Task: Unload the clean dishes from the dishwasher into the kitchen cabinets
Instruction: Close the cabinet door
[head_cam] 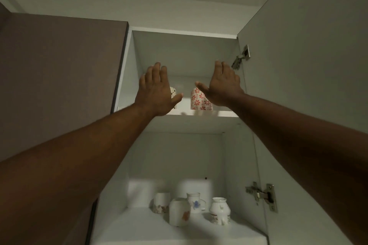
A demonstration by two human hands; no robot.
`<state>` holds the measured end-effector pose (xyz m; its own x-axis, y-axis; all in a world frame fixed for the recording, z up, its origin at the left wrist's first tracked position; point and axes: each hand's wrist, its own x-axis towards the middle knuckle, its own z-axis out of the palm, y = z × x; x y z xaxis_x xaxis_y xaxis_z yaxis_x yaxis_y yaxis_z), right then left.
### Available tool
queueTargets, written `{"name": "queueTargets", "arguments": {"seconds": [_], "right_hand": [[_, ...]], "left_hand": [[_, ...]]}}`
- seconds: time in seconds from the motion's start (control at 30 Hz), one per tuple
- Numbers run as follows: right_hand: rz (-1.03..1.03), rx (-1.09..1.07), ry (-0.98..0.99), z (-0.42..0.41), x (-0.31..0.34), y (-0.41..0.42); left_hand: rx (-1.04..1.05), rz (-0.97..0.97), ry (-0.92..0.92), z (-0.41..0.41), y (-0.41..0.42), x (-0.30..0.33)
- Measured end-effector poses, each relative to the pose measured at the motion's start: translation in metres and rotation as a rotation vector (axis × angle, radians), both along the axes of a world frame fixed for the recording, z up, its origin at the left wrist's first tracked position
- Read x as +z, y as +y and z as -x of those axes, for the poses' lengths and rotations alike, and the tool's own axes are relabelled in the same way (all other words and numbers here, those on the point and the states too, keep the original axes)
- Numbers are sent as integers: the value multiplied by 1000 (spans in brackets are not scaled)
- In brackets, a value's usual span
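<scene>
both arms are reaching up into the open upper cabinet [185,53]. the left hand [157,90] is hovering with fingers straight and together, thumb spread toward three o'clock, holding nothing. the right hand [221,83] is mirroring it, fingers straight, thumb pointing toward nine o'clock, also holding nothing.

the red-flowered mug [200,99] is standing upright on the top shelf [199,113], its long axis running twelve to six. it is sitting between the two hands, nearer the right one: it is lying at about seven o'clock from the right fingertips, just under the right thumb, which is partly covering its rim. whether the thumb is touching it i cannot tell. a second cup with dark dots [172,92] is peeking out behind the left hand, at about four o'clock from the left fingers.

down at six o'clock, four pale cups [179,213] are standing on the lower shelf [143,225]. the cabinet door [308,65] is hanging open at three o'clock.

judging by this, these mugs are already stowed, and the dishwasher is out of view.
</scene>
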<state>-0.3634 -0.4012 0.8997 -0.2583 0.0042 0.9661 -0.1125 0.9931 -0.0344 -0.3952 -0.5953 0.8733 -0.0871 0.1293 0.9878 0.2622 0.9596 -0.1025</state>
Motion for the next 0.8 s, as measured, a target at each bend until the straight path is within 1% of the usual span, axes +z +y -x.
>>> {"name": "queueTargets", "arguments": {"seconds": [0.07, 0.17, 0.37, 0.5, 0.6, 0.77, 0.8], "right_hand": [[-28, -14, -8, -23, -2, 4], [-69, -16, -25, -44, -5, 1], [-84, -21, -36, -89, -20, -2], [-123, -54, -47, -111, -27, -1], [-132, -74, -28, -138, -24, -1], [-97, -68, -20, -206, -28, -5], [-99, -70, -16, -209, -29, -6]], "left_hand": [[-37, -42, -27, -20, 7, -7], [-28, -67, -62, -42, 8, -20], [21, -6, -94, -88, 3, -38], [29, -3, -100, -118, -3, -43], [27, 2, -111, -146, -7, -47], [31, 2, -140, -206, -15, -59], [20, -10, -135, -207, -16, -61]]}}
